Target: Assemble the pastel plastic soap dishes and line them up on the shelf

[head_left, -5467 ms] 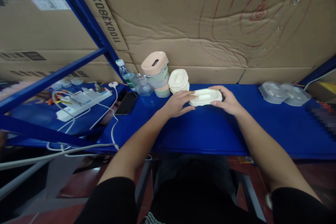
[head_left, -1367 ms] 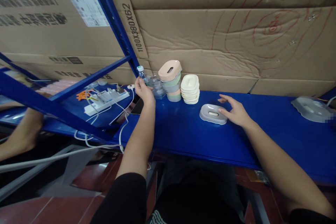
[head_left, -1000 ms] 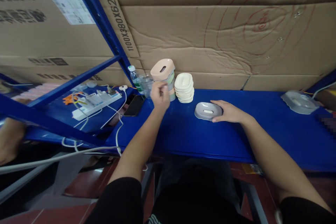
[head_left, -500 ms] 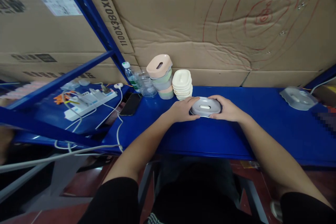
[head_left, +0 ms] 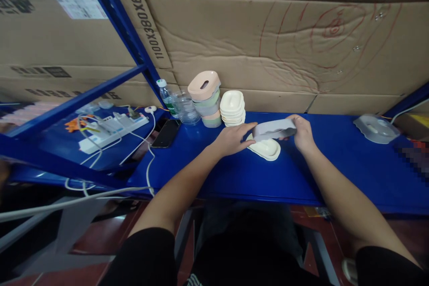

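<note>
A grey, hollow plastic cover point(head_left: 273, 129) is tilted on its side above the blue table. My right hand point(head_left: 303, 134) grips its right end, the fingers closed around the edge. At the other end is my left hand point(head_left: 234, 137), its fingertips against the cover and its thumb at the edge of a cream plastic piece point(head_left: 266, 148). That cream piece has a raised middle and lies on the table below the cover. To the left stands a stack of similar cream pieces point(head_left: 232, 107). Beside it rises a stack of peach, green and grey covers point(head_left: 204, 86), the top one with an oval slot.
Left of the stacks are clear plastic cups point(head_left: 187, 109), a water bottle point(head_left: 166, 96) and a black phone point(head_left: 166, 133). A power strip point(head_left: 110, 132) with cables sits beyond a blue frame post. A translucent plastic piece point(head_left: 377, 128) lies far right. Cardboard point(head_left: 234, 31) backs the table point(head_left: 228, 178).
The grey cover has been lifted and tilted up off the cream piece, which now shows on the table. My right hand has moved right and up with the cover.
</note>
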### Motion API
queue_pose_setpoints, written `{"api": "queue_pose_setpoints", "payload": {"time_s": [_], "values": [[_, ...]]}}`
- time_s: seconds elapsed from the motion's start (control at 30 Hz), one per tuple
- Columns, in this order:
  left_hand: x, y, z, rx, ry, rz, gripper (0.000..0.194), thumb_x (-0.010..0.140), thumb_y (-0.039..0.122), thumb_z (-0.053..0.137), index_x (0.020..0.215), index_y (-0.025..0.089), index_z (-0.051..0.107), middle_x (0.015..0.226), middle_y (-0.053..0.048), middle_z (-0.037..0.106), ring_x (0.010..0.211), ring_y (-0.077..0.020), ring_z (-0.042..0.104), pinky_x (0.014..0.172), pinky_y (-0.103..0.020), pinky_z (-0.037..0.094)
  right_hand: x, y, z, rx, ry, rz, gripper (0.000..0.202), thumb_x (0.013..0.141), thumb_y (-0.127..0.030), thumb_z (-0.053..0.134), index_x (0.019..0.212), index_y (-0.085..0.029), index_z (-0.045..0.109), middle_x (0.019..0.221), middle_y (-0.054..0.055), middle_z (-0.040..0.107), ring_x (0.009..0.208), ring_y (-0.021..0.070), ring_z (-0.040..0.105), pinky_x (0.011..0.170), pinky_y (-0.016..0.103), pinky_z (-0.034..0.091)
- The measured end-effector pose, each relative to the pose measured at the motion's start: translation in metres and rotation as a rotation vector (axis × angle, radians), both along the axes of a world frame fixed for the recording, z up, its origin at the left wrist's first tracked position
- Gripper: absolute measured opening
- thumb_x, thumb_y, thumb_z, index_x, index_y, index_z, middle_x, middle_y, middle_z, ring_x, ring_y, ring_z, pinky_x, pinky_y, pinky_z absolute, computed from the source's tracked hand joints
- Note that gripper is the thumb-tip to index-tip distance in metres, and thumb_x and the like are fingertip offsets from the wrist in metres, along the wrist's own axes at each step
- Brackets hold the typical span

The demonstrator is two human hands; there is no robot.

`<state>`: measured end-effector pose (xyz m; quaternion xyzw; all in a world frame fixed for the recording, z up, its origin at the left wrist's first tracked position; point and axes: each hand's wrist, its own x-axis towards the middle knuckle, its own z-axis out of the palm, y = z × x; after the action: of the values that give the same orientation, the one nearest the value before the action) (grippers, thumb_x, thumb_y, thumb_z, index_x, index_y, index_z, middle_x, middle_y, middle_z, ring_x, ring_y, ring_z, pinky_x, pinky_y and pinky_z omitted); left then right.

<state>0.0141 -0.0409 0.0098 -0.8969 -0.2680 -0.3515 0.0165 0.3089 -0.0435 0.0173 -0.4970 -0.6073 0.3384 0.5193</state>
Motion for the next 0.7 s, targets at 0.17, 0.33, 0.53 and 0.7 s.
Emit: {"api": "queue_pose_setpoints", "payload": {"time_s": [0.17,0.33,0.53,0.7], "values": [[0.009,-0.007,-0.002,0.088,0.085,-0.064,0.070,0.102,0.056,0.061,0.161,0.022,0.044,0.154,-0.019,0.059,0.133,-0.0270,0.066,0.095,-0.035,0.064,0.000,0.004,-0.001,0.002,0.036,-0.115,0.071,0.082,-0.097,0.046,0.083,-0.028,0.060,0.050,-0.002,0.050,0.036,0.0173,0.046,0.034,0.032,0.035],[0.006,-0.005,0.003,0.139,0.136,-0.046,0.044,0.103,0.056,0.058,0.134,0.027,0.069,0.161,-0.016,0.053,0.115,-0.0226,0.074,0.090,-0.038,0.065,-0.006,0.007,-0.001,-0.033,0.142,-0.033,0.076,0.086,-0.095,0.044,0.104,-0.025,0.066,0.058,-0.001,0.058,0.036,0.0153,0.048,0.032,0.031,0.037],[-0.040,0.022,0.021,0.240,-0.299,0.182,0.038,0.092,0.058,0.074,0.103,0.022,0.073,0.142,-0.014,0.067,0.112,-0.0251,0.073,0.092,-0.040,0.061,0.004,0.004,0.005,0.045,-0.168,0.123,0.080,0.087,-0.087,0.054,0.139,-0.027,0.060,0.125,0.014,0.075,0.088,0.0269,0.077,0.078,0.047,0.065],[-0.094,0.052,0.038,0.213,-0.765,0.533,0.045,0.086,0.053,0.081,0.115,0.021,0.067,0.133,-0.010,0.067,0.082,-0.0158,0.069,0.079,-0.035,0.058,0.012,-0.009,0.010,-0.003,-0.754,0.455,0.095,0.072,-0.072,0.084,0.153,-0.031,0.059,0.159,0.014,0.057,0.148,0.0434,0.049,0.122,0.065,0.040]]}}
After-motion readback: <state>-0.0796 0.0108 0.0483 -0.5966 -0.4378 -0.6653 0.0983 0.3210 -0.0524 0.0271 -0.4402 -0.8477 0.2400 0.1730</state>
